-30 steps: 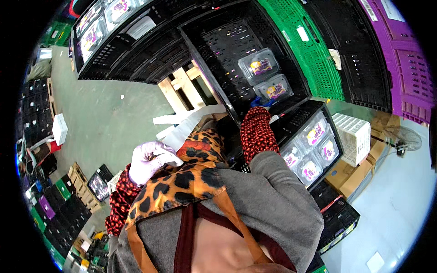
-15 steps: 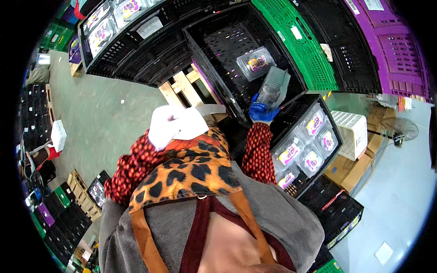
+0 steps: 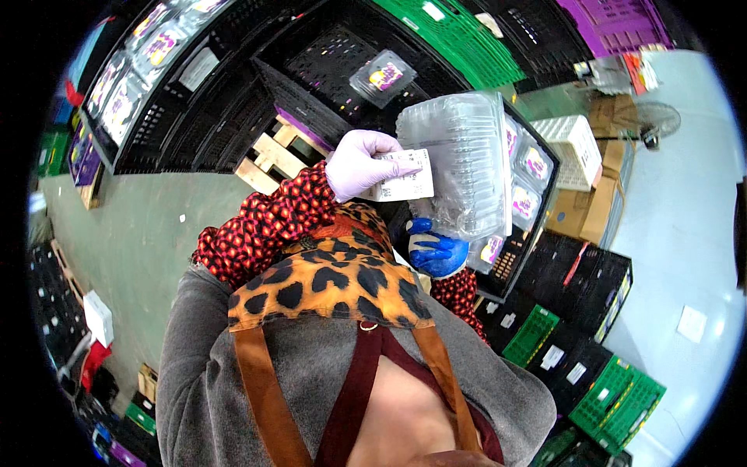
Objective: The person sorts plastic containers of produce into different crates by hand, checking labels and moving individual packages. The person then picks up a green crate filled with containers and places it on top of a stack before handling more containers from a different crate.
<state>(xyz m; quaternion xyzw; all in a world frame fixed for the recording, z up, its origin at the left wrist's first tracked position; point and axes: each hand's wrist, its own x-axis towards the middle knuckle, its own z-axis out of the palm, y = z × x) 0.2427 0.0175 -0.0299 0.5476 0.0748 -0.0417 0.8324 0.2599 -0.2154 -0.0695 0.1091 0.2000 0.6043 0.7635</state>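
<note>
My left hand (image 3: 362,165), in a pale lilac glove, pinches a white printed label (image 3: 412,185) between thumb and fingers. Close beside the label, a clear ribbed plastic tub (image 3: 455,159) is tilted up in front of me. My right hand (image 3: 437,251), in a blue-coated glove, grips that tub at its lower end; part of the fingers is hidden behind it. What the tub contains, I cannot make out. Beyond it, one clear tub with a colourful label (image 3: 383,76) lies in a deep black crate (image 3: 299,101).
At right, a black crate (image 3: 513,268) holds several labelled clear tubs; another such crate (image 3: 194,74) stands upper left. Green (image 3: 459,43) and purple (image 3: 615,23) crates line the far side. A wooden pallet (image 3: 272,156), white basket (image 3: 566,152), cardboard boxes (image 3: 599,198) and fan (image 3: 654,124) stand around.
My right hand has drawn the tub from over the black crate back toward me. My left hand has moved right with the label, up to the tub. The view has shifted.
</note>
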